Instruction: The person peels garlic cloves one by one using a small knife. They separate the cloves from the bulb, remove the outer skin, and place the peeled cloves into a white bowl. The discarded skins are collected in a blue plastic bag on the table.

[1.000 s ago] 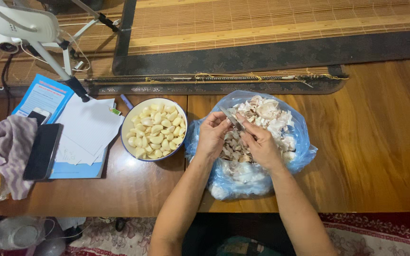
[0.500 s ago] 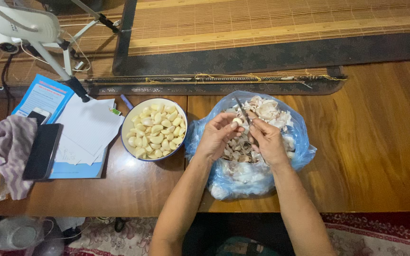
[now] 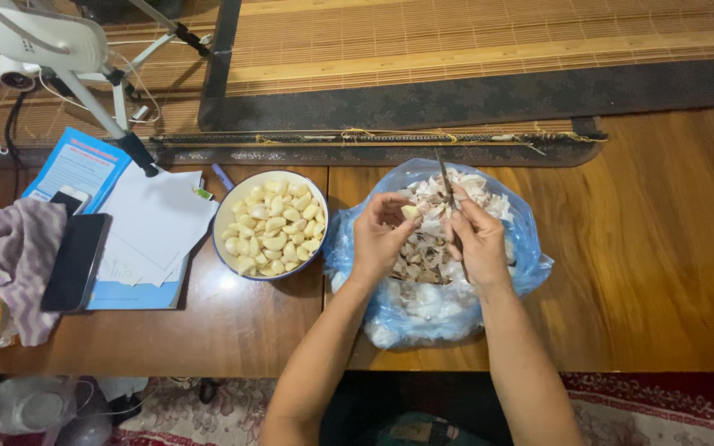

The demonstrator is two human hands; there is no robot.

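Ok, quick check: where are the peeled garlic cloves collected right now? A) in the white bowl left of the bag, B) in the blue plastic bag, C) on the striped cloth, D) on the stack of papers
A: the white bowl holds a heap of smooth pale peeled cloves, while the blue plastic bag under the left hand and right hand holds papery skins and unpeeled pieces.

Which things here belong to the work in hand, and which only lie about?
In use: left hand pinching a garlic clove; right hand with knife; blue bag of peels; bowl of peeled cloves.
Lying about: phones, papers, striped cloth, lamp.
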